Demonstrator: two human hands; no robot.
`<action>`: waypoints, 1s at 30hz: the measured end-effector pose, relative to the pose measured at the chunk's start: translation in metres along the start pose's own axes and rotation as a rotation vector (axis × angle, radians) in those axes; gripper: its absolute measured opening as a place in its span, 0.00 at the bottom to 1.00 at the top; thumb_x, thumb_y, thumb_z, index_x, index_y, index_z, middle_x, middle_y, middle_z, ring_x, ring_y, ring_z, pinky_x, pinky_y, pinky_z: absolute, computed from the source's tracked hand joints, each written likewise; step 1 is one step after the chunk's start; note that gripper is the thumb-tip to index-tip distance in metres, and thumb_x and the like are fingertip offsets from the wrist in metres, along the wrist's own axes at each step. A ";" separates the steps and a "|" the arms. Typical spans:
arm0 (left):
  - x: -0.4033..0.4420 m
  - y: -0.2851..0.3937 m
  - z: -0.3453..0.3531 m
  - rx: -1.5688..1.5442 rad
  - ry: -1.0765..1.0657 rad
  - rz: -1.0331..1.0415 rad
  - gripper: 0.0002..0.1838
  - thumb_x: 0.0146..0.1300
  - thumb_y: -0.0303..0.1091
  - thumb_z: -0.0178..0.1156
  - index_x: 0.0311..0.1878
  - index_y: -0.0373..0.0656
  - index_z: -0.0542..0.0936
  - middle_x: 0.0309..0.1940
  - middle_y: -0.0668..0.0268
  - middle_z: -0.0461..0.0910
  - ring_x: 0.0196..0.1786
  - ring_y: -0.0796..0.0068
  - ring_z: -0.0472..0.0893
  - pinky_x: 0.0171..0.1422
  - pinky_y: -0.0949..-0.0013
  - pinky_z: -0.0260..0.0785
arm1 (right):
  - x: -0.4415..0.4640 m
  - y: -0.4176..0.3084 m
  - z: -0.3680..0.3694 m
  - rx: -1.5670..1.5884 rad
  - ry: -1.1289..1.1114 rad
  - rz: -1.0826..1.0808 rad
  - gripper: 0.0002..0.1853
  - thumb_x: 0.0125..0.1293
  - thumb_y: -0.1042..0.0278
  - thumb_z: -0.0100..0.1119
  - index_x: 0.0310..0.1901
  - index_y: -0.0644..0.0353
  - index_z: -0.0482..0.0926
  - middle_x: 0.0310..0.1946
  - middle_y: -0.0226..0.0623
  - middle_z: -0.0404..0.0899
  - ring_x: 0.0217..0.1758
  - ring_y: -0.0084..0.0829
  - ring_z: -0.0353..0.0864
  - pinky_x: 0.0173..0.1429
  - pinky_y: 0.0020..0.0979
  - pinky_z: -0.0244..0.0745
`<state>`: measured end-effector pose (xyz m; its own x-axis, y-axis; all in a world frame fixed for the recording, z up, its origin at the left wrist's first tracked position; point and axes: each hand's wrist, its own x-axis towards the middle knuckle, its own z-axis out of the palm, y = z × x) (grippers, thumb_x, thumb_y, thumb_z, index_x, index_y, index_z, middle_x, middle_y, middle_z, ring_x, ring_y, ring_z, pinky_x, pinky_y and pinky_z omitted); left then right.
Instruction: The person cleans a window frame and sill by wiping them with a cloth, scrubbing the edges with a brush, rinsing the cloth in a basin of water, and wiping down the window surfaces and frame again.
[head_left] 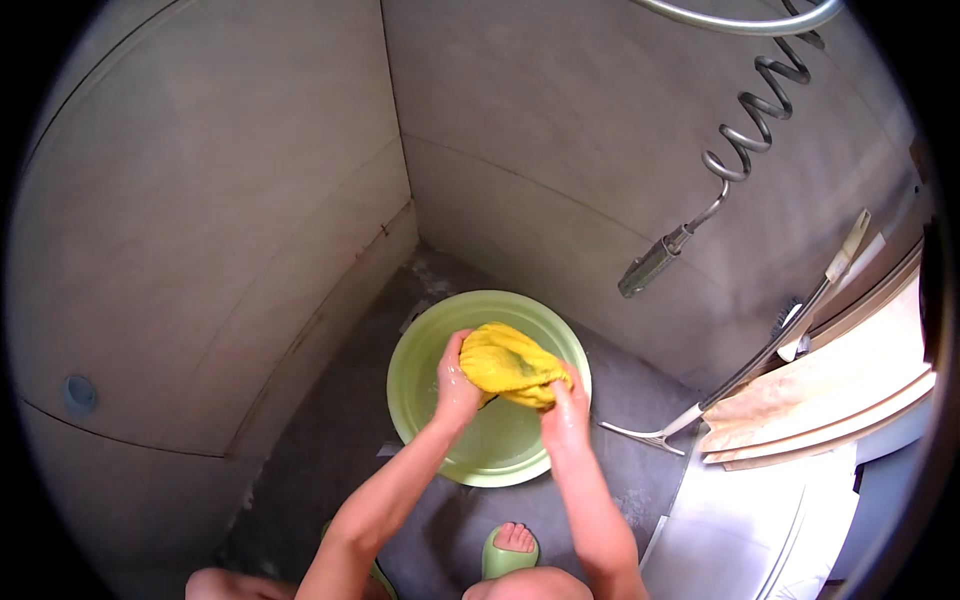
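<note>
A wet-looking yellow cloth [510, 362], with a darker greenish patch near its middle, is stretched between my two hands above a pale green basin [405, 410]. My left hand [458, 382] grips its left end, fingers curled round the edge. At the lower right end, my right hand [567, 405] is closed on the fabric. Water [505, 440] lies in the basin below the cloth. Both hands look wet. Some fingertips are hidden by the cloth.
A coiled metal hose with a spray nozzle [655, 265] hangs at the right wall. A long-handled squeegee [690, 420] leans at the right, beside brown-edged boards [820, 390]. Green slippers [495, 555] are on my feet on the grey floor [315, 440]. Tiled walls meet behind the basin.
</note>
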<state>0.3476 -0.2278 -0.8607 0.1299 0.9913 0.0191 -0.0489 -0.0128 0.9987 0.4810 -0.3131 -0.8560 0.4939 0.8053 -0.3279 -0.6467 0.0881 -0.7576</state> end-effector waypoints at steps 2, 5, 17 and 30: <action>-0.013 0.010 0.009 -0.005 0.065 0.051 0.22 0.59 0.23 0.66 0.56 0.43 0.75 0.46 0.63 0.82 0.52 0.71 0.79 0.62 0.66 0.71 | 0.007 0.053 -0.011 -0.103 0.168 0.044 0.23 0.75 0.60 0.54 0.69 0.52 0.69 0.64 0.37 0.73 0.65 0.36 0.75 0.65 0.47 0.75; -0.024 0.007 0.020 -0.127 0.117 -0.008 0.25 0.60 0.23 0.65 0.60 0.44 0.70 0.54 0.62 0.76 0.57 0.71 0.74 0.66 0.65 0.67 | 0.007 0.068 -0.012 -0.026 0.069 0.554 0.29 0.77 0.42 0.44 0.73 0.47 0.65 0.70 0.37 0.68 0.69 0.39 0.72 0.68 0.51 0.72; -0.037 -0.015 -0.061 0.791 -0.545 0.646 0.53 0.46 0.51 0.82 0.75 0.51 0.66 0.78 0.46 0.53 0.79 0.36 0.54 0.78 0.45 0.58 | 0.044 0.051 -0.020 0.113 -0.153 0.468 0.27 0.78 0.46 0.43 0.67 0.57 0.72 0.65 0.40 0.77 0.66 0.41 0.78 0.70 0.47 0.74; -0.050 -0.037 0.030 -0.883 0.051 -0.598 0.45 0.67 0.76 0.48 0.72 0.48 0.66 0.69 0.62 0.72 0.71 0.63 0.72 0.73 0.55 0.67 | 0.023 0.045 0.009 -0.393 -0.052 -0.456 0.19 0.59 0.82 0.57 0.53 0.63 0.76 0.57 0.43 0.77 0.60 0.36 0.77 0.66 0.37 0.72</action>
<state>0.3729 -0.2808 -0.8968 0.3301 0.8098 -0.4850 -0.6937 0.5566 0.4572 0.4581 -0.2854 -0.8927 0.6355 0.7657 0.0995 -0.1081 0.2158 -0.9704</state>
